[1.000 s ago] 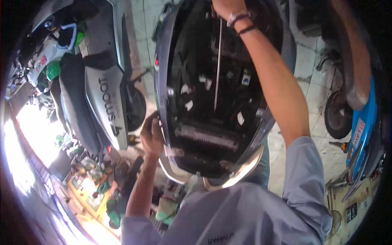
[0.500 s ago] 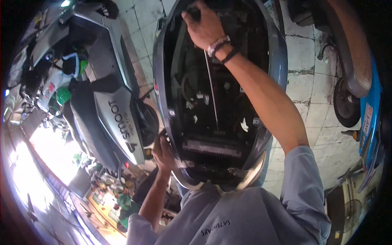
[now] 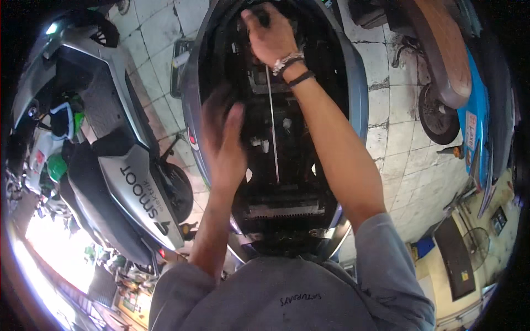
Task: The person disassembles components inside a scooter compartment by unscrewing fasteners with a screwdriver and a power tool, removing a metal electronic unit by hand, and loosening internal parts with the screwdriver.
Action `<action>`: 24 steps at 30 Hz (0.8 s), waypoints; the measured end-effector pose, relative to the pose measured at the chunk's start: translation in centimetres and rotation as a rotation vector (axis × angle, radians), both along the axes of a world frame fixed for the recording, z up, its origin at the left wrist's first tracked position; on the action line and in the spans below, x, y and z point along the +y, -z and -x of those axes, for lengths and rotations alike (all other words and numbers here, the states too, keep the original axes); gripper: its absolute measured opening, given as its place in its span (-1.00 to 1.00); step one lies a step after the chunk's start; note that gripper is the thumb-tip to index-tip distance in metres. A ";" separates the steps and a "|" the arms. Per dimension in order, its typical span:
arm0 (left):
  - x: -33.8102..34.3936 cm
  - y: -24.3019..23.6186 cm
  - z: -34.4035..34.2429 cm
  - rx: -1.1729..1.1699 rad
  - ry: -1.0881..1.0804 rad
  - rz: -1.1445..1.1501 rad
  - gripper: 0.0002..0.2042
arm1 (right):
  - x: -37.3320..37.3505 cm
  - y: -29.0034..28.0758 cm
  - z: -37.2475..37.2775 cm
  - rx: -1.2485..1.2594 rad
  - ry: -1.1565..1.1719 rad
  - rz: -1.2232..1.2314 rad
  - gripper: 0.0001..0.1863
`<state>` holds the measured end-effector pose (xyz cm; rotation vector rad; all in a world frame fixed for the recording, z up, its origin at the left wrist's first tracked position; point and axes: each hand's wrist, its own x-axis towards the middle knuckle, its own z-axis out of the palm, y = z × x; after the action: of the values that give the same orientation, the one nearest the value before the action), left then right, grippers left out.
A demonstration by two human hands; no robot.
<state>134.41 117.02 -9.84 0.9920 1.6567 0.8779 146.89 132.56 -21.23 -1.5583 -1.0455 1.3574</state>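
Observation:
A scooter body with its upper covering off, in blue-grey panels (image 3: 358, 105), stands in front of me with its dark inner cavity exposed. At its far end, my right hand (image 3: 270, 38) is closed around something dark, partly hidden by the fingers. A long thin metal shaft (image 3: 271, 121) runs from below that hand toward me, down into the cavity; its join with the dark grip is hidden. Over the left rim of the body, my left hand (image 3: 225, 146) is smeared by motion. Its thumb stands away from blurred fingers, and I cannot see anything in it.
A silver and black scooter (image 3: 135, 171) is parked close on the left. To the right stand a brown scooter seat (image 3: 450, 66) and a blue scooter panel (image 3: 476, 138). Pale cracked floor tiles (image 3: 403, 110) lie between. A dark flat tray-like thing (image 3: 179, 66) rests on the floor at the far left.
My left hand has risen from the near left edge of the scooter body to over its left rim. My right hand stays at the far end. The whole view has shifted slightly.

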 end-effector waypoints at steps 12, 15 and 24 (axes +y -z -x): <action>7.4 9.6 -2.3 -0.762 -0.323 0.294 -0.53 | -2.3 7.0 3.3 -0.862 -0.023 -0.851 -0.59; 5.9 10.5 -0.9 -0.654 -0.241 0.144 -0.53 | -3.1 8.6 3.9 -0.739 -0.095 -0.789 -0.44; 5.2 8.6 -1.7 -0.661 -0.321 0.216 -0.56 | -1.3 6.6 3.4 -0.942 -0.100 -0.918 -0.48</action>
<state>136.08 122.21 -18.39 0.2348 1.3050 1.0674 143.46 131.27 -27.87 -1.3613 -1.9464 -0.0088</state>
